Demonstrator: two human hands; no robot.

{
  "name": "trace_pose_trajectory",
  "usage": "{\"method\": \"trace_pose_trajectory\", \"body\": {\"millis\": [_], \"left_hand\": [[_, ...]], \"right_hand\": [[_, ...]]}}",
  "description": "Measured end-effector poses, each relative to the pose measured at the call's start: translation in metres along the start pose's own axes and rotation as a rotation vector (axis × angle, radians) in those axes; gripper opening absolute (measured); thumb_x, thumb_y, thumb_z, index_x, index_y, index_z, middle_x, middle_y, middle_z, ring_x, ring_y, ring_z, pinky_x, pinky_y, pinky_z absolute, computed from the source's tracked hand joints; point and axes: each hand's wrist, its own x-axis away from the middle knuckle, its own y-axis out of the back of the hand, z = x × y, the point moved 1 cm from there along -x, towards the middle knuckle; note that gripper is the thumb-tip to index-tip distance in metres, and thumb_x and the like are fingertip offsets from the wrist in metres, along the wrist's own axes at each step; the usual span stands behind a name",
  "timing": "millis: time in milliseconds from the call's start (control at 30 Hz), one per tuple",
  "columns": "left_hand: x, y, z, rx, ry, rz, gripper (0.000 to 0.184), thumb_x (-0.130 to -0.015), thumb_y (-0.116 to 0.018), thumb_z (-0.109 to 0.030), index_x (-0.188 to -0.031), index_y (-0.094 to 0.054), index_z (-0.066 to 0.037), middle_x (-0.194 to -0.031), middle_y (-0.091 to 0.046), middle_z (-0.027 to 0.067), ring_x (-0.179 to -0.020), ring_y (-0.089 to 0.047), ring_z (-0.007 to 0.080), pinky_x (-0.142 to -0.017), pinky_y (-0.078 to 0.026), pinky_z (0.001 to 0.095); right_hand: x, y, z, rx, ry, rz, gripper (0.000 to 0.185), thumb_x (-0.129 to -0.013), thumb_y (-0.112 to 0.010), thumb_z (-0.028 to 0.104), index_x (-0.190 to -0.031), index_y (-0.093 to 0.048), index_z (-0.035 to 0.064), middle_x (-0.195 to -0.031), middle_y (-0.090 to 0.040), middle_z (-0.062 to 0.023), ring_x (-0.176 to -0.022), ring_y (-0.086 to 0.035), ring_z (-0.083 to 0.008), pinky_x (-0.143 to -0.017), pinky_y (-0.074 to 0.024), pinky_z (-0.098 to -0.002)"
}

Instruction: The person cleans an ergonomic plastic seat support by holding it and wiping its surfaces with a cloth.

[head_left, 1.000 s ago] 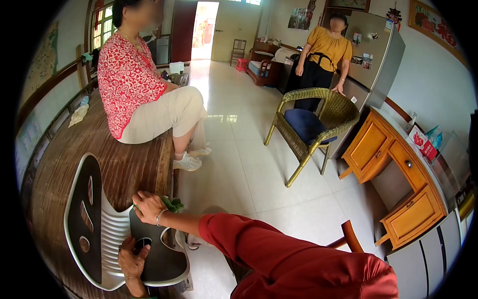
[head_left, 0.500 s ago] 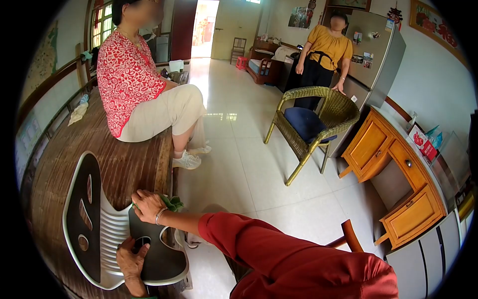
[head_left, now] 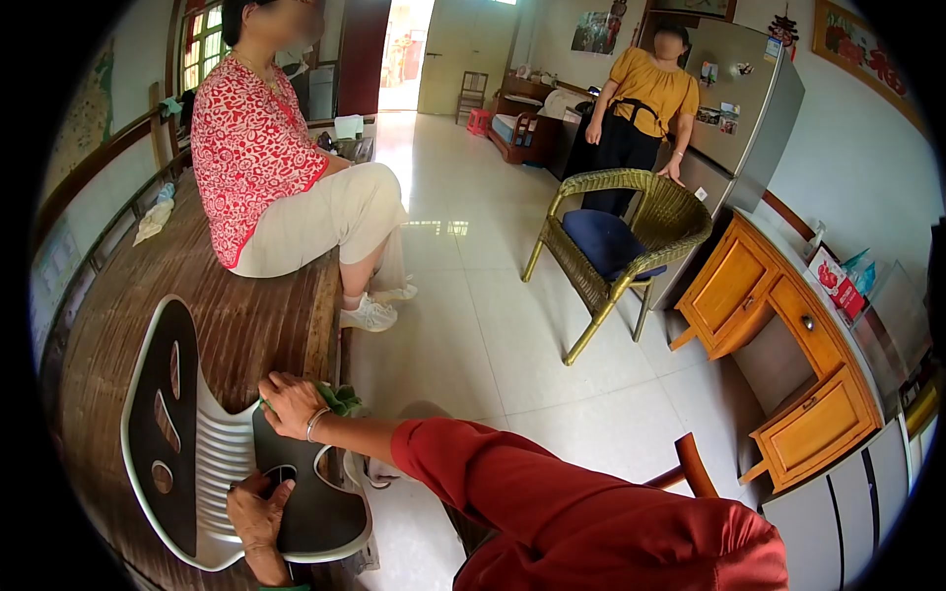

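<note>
Two hands are bent over the ribbed seat support (head_left: 225, 448): the right hand (head_left: 291, 405) bunches green cloth (head_left: 338, 398), the left hand (head_left: 258, 514) pinches an opening's rim. Dark-panelled, white-edged, the support lies on slatted wooden boards (head_left: 266, 335).

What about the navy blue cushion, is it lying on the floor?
No, the navy blue cushion rests in the woven armchair.

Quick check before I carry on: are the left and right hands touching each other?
Apart. The head view plainly shows bare surface of the plastic panel between the right hand and the left hand.
</note>
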Motion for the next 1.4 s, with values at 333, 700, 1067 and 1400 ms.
{"method": "trace_pose_trajectory", "body": {"millis": [333, 700, 1067, 1400], "left_hand": [[0.002, 0.005, -0.008, 0.015, 0.076, 0.035, 0.052, -0.067, -0.086, -0.042, -0.096, -0.072, -0.001, -0.084, -0.071, 0.0186, -0.077, -0.067, 0.0375, -0.07, -0.052, 0.0448], [0.006, -0.004, 0.005, -0.05, -0.011, 0.053, 0.052, -0.075, -0.08, -0.043, -0.102, -0.073, 0.0, -0.099, -0.071, 0.0152, -0.089, -0.065, 0.0365, -0.081, -0.052, 0.0457], [0.008, -0.001, -0.002, -0.102, -0.072, 0.048, 0.042, -0.08, -0.077, -0.034, -0.105, -0.072, 0.0, -0.108, -0.066, 0.0149, -0.097, -0.064, 0.0356, -0.084, -0.051, 0.045], [0.008, -0.004, 0.004, -0.083, -0.077, 0.047, 0.042, -0.082, -0.076, -0.036, -0.105, -0.072, 0.0, -0.107, -0.065, 0.0147, -0.096, -0.064, 0.0357, -0.083, -0.051, 0.0451]], "right_hand": [[0.0, 0.001, 0.0, -0.017, 0.003, -0.02, 0.028, -0.079, -0.064, 0.017, -0.1, -0.054, 0.0018, -0.097, -0.056, -0.016, -0.094, -0.06, -0.0328, -0.076, -0.0527, -0.0449], [0.0, -0.002, -0.001, -0.019, 0.0, -0.01, 0.028, -0.079, -0.064, 0.016, -0.101, -0.054, 0.0014, -0.098, -0.056, -0.0159, -0.094, -0.06, -0.0332, -0.077, -0.0523, -0.0453], [0.001, -0.003, -0.002, 0.001, 0.057, -0.116, 0.025, -0.08, -0.064, 0.017, -0.095, -0.052, 0.0025, -0.09, -0.053, -0.0141, -0.087, -0.06, -0.0319, -0.072, -0.0525, -0.0444], [0.001, 0.0, 0.0, -0.018, 0.024, -0.063, 0.025, -0.079, -0.064, 0.016, -0.097, -0.053, 0.002, -0.094, -0.055, -0.015, -0.091, -0.06, -0.0325, -0.075, -0.0523, -0.0444]]}}
